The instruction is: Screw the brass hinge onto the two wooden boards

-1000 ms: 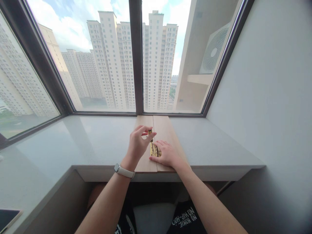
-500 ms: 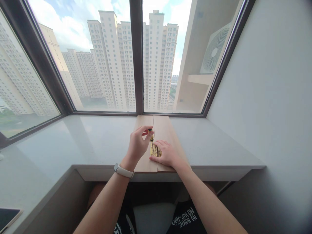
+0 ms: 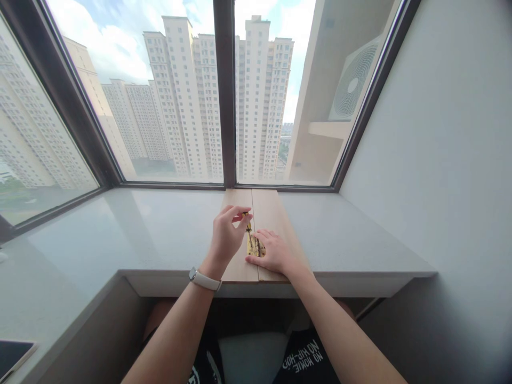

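A small screwdriver point(image 3: 248, 224) with a yellow and black handle is pinched in the fingers of my left hand point(image 3: 229, 230). Its shaft points down at a brass-coloured hinge point(image 3: 252, 248), which lies across the seam between two pale wooden boards point(image 3: 276, 213). My right hand point(image 3: 275, 253) rests over the hinge's right side, thumb along its near edge and fingers at its far edge, pressing it to the boards. The right fingers cover part of the hinge. Whether the tip sits in a screw cannot be made out.
The boards lie on a white counter point(image 3: 172, 229) that runs up to the window frame point(image 3: 229, 106). A wall point(image 3: 452, 138) rises at the right. A dark flat device point(image 3: 15, 354) lies at the lower left. Below the counter's front edge are my legs and a seat.
My left fingers have shifted slightly around the screwdriver handle. My right hand stays in place on the hinge.
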Tool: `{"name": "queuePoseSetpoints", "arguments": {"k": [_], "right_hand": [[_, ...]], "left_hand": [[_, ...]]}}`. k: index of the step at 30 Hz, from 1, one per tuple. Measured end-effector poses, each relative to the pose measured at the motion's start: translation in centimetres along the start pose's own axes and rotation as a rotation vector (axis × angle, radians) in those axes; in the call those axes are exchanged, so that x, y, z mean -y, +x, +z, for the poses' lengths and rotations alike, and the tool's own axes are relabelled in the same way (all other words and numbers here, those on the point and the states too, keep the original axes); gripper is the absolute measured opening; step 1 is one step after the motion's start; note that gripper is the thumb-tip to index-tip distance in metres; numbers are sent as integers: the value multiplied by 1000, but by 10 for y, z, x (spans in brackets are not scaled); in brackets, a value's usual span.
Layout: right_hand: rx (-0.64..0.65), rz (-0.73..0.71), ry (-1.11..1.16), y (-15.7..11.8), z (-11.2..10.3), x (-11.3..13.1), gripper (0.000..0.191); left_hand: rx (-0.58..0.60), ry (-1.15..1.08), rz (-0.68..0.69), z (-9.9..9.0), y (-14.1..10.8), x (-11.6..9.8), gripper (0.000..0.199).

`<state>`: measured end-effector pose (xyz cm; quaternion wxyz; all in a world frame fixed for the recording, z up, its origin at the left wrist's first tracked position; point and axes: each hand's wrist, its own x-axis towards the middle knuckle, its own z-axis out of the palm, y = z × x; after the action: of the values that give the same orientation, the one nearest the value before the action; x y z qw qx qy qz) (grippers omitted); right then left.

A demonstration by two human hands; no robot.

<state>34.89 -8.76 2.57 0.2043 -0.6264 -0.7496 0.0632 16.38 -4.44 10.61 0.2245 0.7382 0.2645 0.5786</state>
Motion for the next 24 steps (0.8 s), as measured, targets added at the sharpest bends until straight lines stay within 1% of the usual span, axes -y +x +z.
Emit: {"name": "queuePoseSetpoints", "arguments": {"k": [3, 5, 7, 10, 13, 16, 20, 24], "right_hand": [[8, 5, -3, 0, 0, 0, 98], [9, 6, -3, 1, -1, 1, 98], [9, 15, -1, 1, -2, 2, 97], [25, 34, 7, 1, -4, 4, 96], [36, 34, 11, 0, -5, 6, 96], [20, 28, 13, 0, -5, 5, 95], [17, 23, 16, 1, -4, 4, 96], [19, 26, 16, 1, -3, 3, 96]], "left_hand": [[37, -20, -8, 1, -1, 0, 18], [34, -31, -13, 1, -1, 0, 17], [16, -37, -4, 1, -1, 0, 15], [-27, -20, 15, -1, -1, 0, 17], [-63, -3, 10, -2, 0, 2, 16], [-76, -2, 1, -1, -1, 2, 14], [-71, -9, 14, -1, -1, 3, 15], [-12, -17, 29, -2, -1, 3, 19]]}}
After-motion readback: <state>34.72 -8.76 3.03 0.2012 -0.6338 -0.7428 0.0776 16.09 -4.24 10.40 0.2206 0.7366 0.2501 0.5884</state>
